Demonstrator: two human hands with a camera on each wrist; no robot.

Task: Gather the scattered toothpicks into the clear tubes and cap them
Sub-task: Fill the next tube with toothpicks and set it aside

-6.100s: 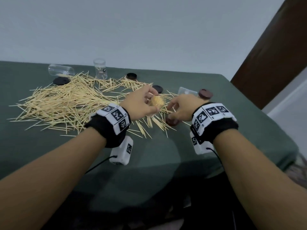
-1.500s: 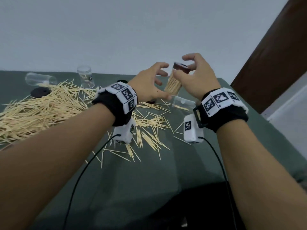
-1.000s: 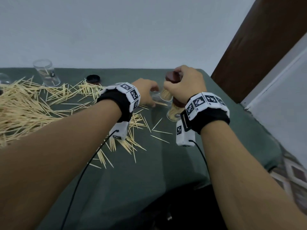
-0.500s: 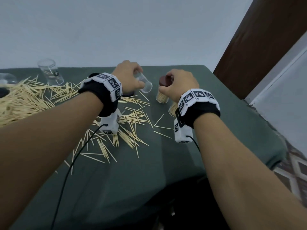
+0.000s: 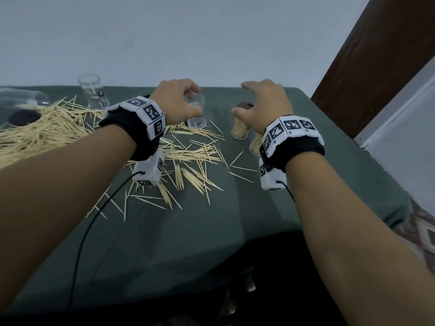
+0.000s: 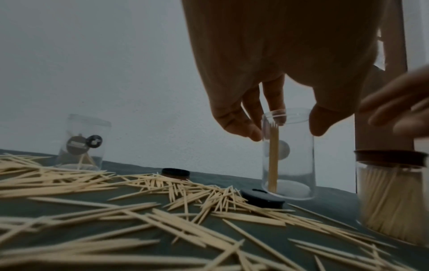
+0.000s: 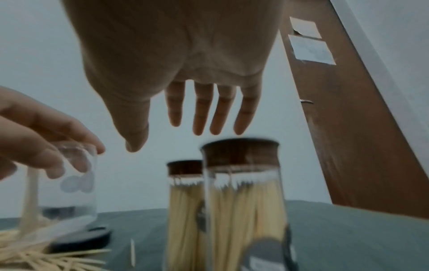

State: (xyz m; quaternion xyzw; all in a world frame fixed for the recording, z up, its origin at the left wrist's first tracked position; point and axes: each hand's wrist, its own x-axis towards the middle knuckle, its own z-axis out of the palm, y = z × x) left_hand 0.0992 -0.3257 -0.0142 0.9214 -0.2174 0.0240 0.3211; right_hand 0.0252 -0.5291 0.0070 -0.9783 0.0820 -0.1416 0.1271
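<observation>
- Compared with half a second ago, your right hand [image 5: 263, 107] is lifting off the capped tube [image 5: 240, 124] with its fingers [image 7: 202, 111] spread apart and holding nothing, while your left hand [image 5: 179, 102] is now standing the clear tube [image 5: 196, 111] upright on the green cloth [image 5: 259, 220].
- Your left fingers [image 6: 234, 117] and thumb are pinching the rim of the clear tube from above; in the left wrist view it is holding only a few toothpicks, leaning against its wall.
- You are gripping it only at the top, so I think a small sideways pull when you are letting go could tip it over and spill those few sticks.
- A black cap [image 6: 262, 199] is lying just beside the foot of this tube, touching the loose toothpicks [image 5: 188, 156]; the base may be resting partly on sticks, and this would be making the tube unsteady.
- Two capped tubes full of toothpicks are standing close together under your right hand; the second capped tube [image 7: 243, 201] is half hidden by your wrist in the head view, so a low sweep of the wrist could be knocking it down.
- Further left, the big pile [image 5: 40, 135] is still waiting, with one tube standing [image 5: 94, 94] and another lying on its side [image 5: 23, 98]; reaching across could be scattering sticks over the table edge.
</observation>
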